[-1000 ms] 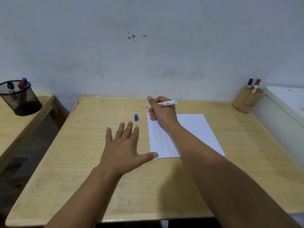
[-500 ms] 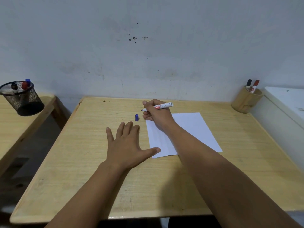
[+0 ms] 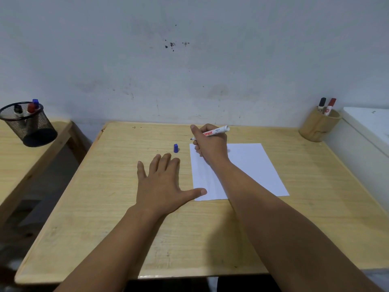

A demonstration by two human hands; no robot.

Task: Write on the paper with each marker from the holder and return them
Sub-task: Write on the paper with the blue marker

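Pale wood table (image 3: 105, 207) is carrying 1 white sheet of paper (image 3: 252, 165). The right hand (image 3: 210, 144) is closing its fingers around an uncapped white marker (image 3: 216, 131), tip pointing left over the paper's far-left corner (contact with the sheet not discernible). The left hand (image 3: 162, 184) is lying flat, fingers spread, holding nothing, thumb touching the paper's near-left corner. A blue cap (image 3: 175, 148) is standing just beyond its fingertips. A wooden holder (image 3: 317, 127) is sitting at the far-right corner with 2 markers; a mesh cup (image 3: 27, 123) is standing on the neighbouring table.
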